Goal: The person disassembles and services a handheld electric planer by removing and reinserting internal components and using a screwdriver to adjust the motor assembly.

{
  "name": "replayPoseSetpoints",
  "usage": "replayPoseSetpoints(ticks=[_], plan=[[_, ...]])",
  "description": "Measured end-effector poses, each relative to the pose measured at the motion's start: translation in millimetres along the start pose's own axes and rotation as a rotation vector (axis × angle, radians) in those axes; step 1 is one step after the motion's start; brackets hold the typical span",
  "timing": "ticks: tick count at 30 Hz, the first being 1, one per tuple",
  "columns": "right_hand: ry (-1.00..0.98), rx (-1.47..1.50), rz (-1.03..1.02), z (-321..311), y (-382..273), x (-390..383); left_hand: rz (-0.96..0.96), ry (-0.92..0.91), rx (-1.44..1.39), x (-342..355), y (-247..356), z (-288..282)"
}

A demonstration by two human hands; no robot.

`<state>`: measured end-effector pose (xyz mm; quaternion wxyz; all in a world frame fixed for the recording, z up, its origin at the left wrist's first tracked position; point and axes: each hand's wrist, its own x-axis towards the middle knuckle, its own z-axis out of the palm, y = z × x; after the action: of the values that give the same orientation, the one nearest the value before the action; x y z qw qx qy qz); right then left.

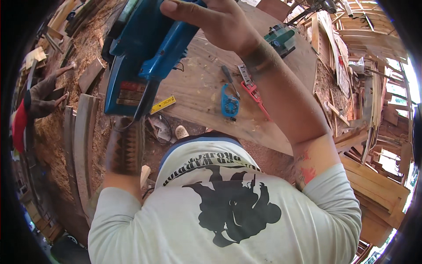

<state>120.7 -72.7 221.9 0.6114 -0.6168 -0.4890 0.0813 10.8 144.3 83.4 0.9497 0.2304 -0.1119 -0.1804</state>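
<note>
A blue corded power tool (pixel 154 35) with a boxy housing is held up high, left of the middle, over the edge of the wooden table. My right hand (pixel 215 20) grips its upper part, the thumb lying across the housing; some fingers run out of the top of the view. My left forearm reaches up beneath the tool, whose body hides the left hand. Below my right wrist, a screwdriver (pixel 230 81) with a dark handle lies beside a blue vented cover (pixel 229 103). A red, narrow tool (pixel 255 99) rests to their right.
The plywood tabletop (pixel 198 88) also bears a yellow bar (pixel 163 104) and a green power tool (pixel 281 40). Long boards (pixel 85 149) stand at left, near another person (pixel 37 99). Shavings cover the ground, and stacked timber (pixel 373 185) fills the right.
</note>
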Motion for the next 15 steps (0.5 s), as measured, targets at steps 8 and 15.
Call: replayPoseSetpoints(ticks=[8, 15], plan=[[-0.1, -0.595, -0.497, -22, 18, -2, 0.01, 0.053, -0.01, 10, -7, -15], [-0.052, -0.587, 0.241, 13, 94, -50, 0.022, 0.278, -0.071, -15, -29, -90]])
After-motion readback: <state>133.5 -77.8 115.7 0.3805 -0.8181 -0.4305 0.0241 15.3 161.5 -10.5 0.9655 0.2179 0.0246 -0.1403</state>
